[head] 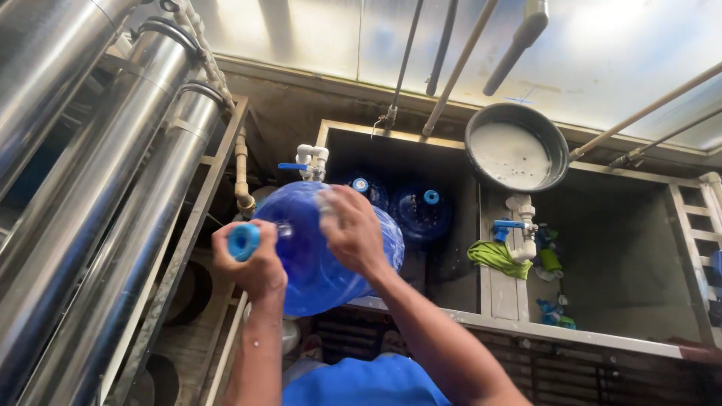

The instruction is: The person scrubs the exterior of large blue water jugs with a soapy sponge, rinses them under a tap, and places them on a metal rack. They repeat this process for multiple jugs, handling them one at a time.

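Observation:
I hold a large blue water jug [312, 256] tipped on its side above the edge of a tiled basin. My left hand [252, 263] grips the jug's neck, where a light blue cap [243, 241] sticks out between my fingers. On the jug's upper side my right hand [352, 229] presses flat, with foam on the fingers. Two more blue jugs [421, 210] with blue caps stand upright in the basin behind it.
Three long steel cylinders [98, 188] slant along the left. A round dark bowl of soapy water [515, 150] rests on the basin wall. White pipes with blue-handled taps [515, 224], a green cloth [496, 257], and overhead pipes [459, 68] surround the basin.

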